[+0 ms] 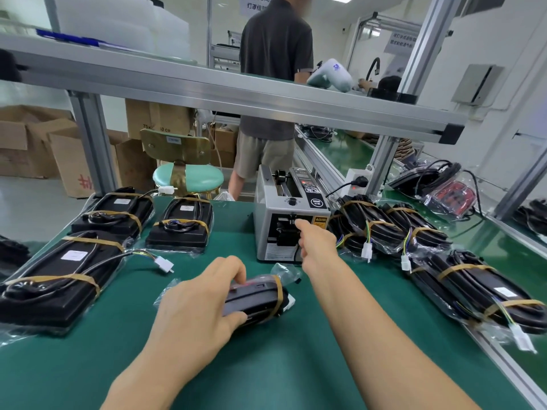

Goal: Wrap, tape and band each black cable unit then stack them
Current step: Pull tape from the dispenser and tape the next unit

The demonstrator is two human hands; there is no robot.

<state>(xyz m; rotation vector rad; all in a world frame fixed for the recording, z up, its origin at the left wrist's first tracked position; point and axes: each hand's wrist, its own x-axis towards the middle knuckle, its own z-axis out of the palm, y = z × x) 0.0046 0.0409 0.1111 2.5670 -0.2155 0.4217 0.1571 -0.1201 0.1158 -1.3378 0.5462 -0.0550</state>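
I am gripping the wrapped black cable unit (pixel 260 297) with my left hand (pixel 201 303) before the tape dispenser (pixel 291 214), my right hand (pixel 315 242) fingers pinching at its slot

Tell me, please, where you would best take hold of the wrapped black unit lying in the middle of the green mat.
Grip the wrapped unit across its narrow width near the bare near end, from above, as the left hand does. It lies flat, its long sides are exposed, and the bag's loose plastic bunches at the far end.
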